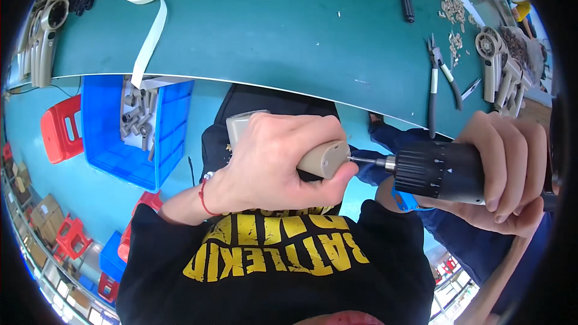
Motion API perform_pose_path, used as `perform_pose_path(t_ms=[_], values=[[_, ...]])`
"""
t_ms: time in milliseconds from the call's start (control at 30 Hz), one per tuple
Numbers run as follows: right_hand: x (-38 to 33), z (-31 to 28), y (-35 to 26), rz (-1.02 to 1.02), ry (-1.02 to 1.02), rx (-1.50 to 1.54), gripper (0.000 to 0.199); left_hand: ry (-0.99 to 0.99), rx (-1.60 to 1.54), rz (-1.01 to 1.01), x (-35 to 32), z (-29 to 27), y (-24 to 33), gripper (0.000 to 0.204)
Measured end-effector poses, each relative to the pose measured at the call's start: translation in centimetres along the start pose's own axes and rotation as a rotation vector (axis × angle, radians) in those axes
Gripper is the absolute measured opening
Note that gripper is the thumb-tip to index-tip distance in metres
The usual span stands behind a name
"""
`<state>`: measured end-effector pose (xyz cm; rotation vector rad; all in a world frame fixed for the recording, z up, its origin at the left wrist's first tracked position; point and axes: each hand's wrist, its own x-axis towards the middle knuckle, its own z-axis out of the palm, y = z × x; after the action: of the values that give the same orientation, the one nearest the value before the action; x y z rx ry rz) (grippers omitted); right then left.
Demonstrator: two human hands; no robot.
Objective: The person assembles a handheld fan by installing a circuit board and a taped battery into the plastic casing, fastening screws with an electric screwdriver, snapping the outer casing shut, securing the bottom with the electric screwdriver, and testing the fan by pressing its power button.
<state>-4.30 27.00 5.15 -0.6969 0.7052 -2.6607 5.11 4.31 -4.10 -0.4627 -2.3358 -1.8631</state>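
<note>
The left hand [274, 153] is curled tight round a tan part [325, 159], and its round end shows between the thumb and the fingers. The right hand [506, 165] grips a black drill [439, 171], with its fingers wrapped over the back half. The drill lies on its side and runs from the right hand toward the left hand. Its thin bit [368, 160] points left and meets the right edge of the tan part's end. It looks like they touch, but the spot is too small to tell what the tip sits in. The tan part is in the left hand, so that hand is nearer to it, and the right hand is a whole drill away. Most of the tan part hides in the palm, so its long way is hard to tell.

Just behind the left hand is a pale block [238, 127]. Past both hands is the green worktop [253, 36]. Ahead of the right hand are pliers [433, 81], a screwdriver [406, 5] and some fans [489, 63]. Ahead of the left hand is tape [150, 45]. Farther left are a blue bin [105, 138] and a red stool [62, 129].
</note>
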Motion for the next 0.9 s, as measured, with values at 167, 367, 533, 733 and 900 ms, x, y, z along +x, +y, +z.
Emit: perform_pose_path(t_ms=[167, 367, 533, 733, 900], values=[[-0.2, 0.3, -0.9, 0.071, -0.025, -0.084, 0.017, 0.002, 0.009, 0.000, -0.2, 0.1, -0.1, 0.020], [-0.1, 1.9, 0.6, -0.024, 0.006, -0.148, 0.018, 0.005, 0.005, 0.010, -0.1, 0.3, 0.1, 0.021], [-0.3, 0.9, -0.3, 0.062, -0.102, -0.201, 0.020, -0.011, -0.011, -0.014, -0.2, 0.4, 0.1, 0.019], [0.8, 0.5, 1.5, 0.075, -0.341, -0.187, 0.021, 0.008, -0.069, -0.009, -0.4, 0.8, 0.1, 0.021], [-0.4, -0.8, 0.8, 0.000, -0.472, -0.101, 0.019, 0.008, -0.066, 0.039, -0.5, 0.6, 0.2, 0.018]])
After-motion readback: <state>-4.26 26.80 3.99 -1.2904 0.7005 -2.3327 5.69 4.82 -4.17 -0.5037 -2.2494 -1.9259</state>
